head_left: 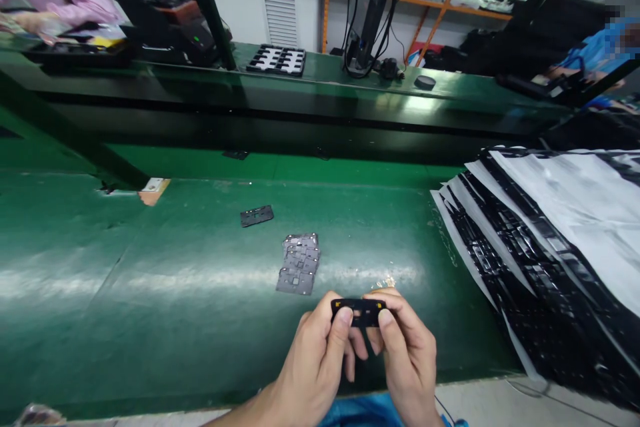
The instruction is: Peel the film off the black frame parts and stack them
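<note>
Between both hands, over the front of the green bench, is a small black plastic plate (367,313) with a cut-out and yellow marks near its ends. My left hand (320,353) pinches its left end, thumb on the face. At the opposite end, my right hand (407,353) grips it the same way. Just beyond the hands lies an overlapping pile of thin grey plates (299,263) with square holes. Farther back and to the left, a single black plate (257,215) rests flat on the bench.
Stacked trays of black parts with white sheets (565,233) fill the right side. A green post (100,147) stands at the left. Behind runs a raised shelf (320,83) carrying a black-and-white tray (277,60) and cables. People sit beyond at both far corners.
</note>
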Motion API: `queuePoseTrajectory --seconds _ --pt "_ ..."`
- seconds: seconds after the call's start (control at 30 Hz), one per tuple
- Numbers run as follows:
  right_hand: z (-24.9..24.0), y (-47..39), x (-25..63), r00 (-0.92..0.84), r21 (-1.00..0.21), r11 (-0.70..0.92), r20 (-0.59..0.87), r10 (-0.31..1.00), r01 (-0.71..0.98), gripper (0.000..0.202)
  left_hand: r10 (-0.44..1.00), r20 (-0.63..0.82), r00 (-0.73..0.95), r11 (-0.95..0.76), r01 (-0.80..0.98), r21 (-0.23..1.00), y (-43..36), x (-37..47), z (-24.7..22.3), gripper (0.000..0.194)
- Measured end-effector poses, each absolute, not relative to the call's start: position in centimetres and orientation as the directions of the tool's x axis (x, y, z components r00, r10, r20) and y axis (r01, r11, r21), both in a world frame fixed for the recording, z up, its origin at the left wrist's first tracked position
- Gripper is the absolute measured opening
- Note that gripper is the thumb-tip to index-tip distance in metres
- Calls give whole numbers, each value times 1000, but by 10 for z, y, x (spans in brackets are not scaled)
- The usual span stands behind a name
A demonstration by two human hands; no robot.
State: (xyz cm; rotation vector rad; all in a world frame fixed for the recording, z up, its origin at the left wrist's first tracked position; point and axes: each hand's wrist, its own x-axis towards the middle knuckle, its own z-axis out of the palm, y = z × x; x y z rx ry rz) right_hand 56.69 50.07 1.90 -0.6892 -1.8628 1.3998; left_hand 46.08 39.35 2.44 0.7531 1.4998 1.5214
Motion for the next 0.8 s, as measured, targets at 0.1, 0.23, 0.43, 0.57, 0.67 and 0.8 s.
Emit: queuePoseTrajectory --seconds 0.1,0.23,0.43,0.57,0.67,0.8 --pt "18 502 567 -617 -961 275 212 758 8 17 879 -143 -454 77 -160 984 393 461 23 41" --pt "13 501 567 -615 -975 221 170 770 8 17 881 -145 -450 80 -161 984 392 462 22 39" --pt "10 498 566 -597 -993 114 116 793 -41 17 889 -123 -441 75 -125 989 392 461 22 40" --pt "12 498 565 -600 -994 86 113 792 -73 18 890 -128 -439 98 -90 991 390 462 21 41" --pt "9 497 564 -594 -996 46 85 800 -81 19 893 -131 -430 111 -72 991 389 462 21 42" --pt "3 496 564 -586 -995 -17 44 809 -98 26 894 -136 -428 128 -47 991 387 462 20 43"
